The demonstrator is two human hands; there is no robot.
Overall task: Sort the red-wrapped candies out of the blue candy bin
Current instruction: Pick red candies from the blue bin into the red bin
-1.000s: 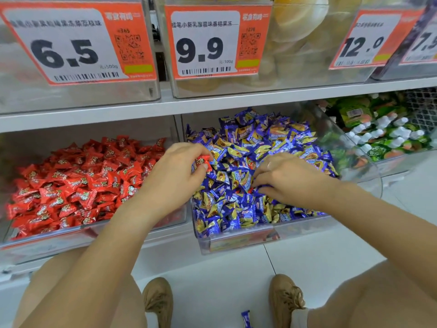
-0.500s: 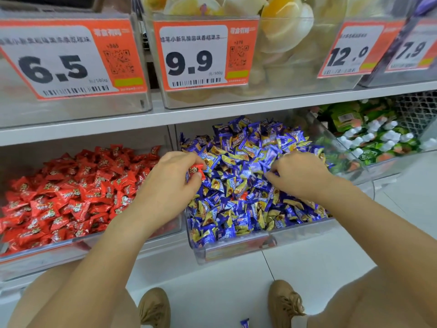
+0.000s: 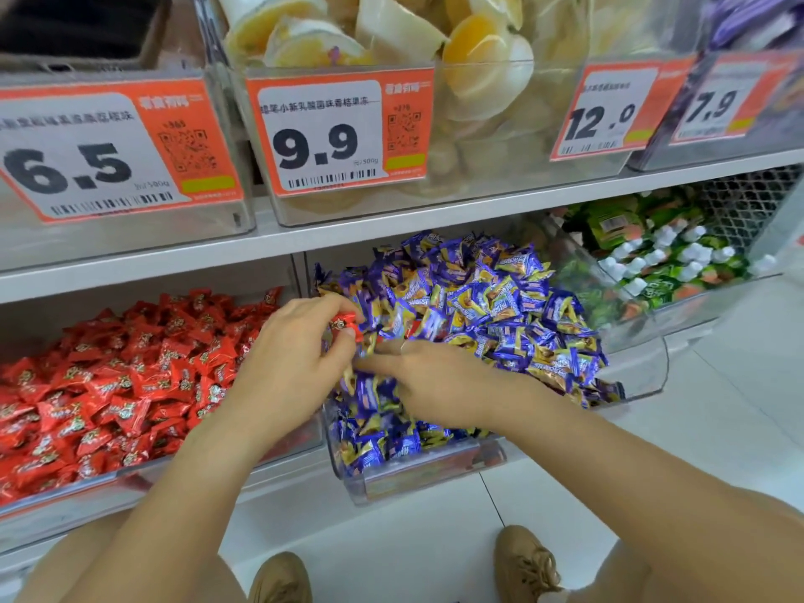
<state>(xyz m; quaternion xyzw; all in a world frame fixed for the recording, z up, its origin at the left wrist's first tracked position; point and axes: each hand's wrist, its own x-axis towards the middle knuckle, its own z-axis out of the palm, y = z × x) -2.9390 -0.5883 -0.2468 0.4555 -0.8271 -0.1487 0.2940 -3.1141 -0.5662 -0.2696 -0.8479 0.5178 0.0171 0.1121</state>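
A clear bin (image 3: 435, 474) in the middle of the lower shelf is heaped with blue-and-yellow wrapped candies (image 3: 487, 306). My left hand (image 3: 296, 359) hovers at the bin's left edge and pinches a red-wrapped candy (image 3: 346, 326) between thumb and fingers. My right hand (image 3: 439, 385) lies on the blue pile, its fingers stretched left until they almost meet the left hand; motion blur hides its fingertips. Another red wrapper (image 3: 417, 328) peeks out of the blue candies just beyond the right hand. To the left, a second clear bin (image 3: 130, 476) holds red-wrapped candies (image 3: 113, 385).
A bin of green and white packets (image 3: 661, 254) stands to the right. The upper shelf carries clear bins with orange price tags (image 3: 330, 132) and jelly cups (image 3: 478, 50). My knees and brown shoes (image 3: 522, 563) are on the white floor below.
My right hand has slid left across the blue pile toward my left hand. The left hand keeps holding the red candy and has stayed at the bin's left edge.
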